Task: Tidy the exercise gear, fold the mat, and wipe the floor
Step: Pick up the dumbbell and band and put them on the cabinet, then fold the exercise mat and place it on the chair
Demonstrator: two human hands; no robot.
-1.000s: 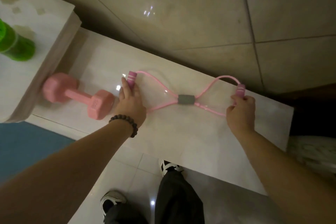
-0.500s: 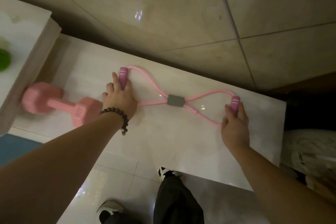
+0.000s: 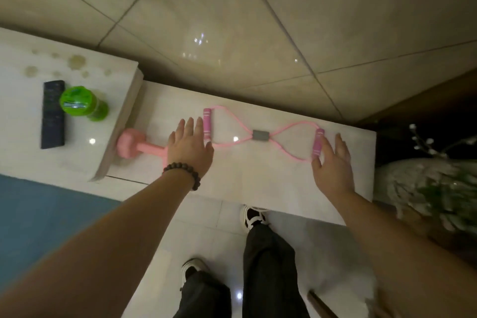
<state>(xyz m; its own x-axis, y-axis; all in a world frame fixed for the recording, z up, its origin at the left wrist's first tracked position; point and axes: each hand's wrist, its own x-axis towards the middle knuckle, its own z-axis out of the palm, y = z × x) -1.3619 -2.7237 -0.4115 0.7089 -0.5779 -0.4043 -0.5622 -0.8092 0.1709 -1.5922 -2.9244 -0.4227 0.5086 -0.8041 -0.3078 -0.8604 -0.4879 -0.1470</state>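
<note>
Pale marble ledge [image 3: 258, 188] holds pink figure-eight resistance band [image 3: 260, 135]; left hand [image 3: 191, 147], right hand [image 3: 333, 165] flat, gripping nothing (elastic could slide off edge if nudged).

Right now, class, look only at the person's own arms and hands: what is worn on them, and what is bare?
Both forearms are bare, with no sleeves in view. The left hand has a bracelet of dark round beads around its wrist. The right hand wears nothing: no ring, watch or glove shows on its fingers.
</note>
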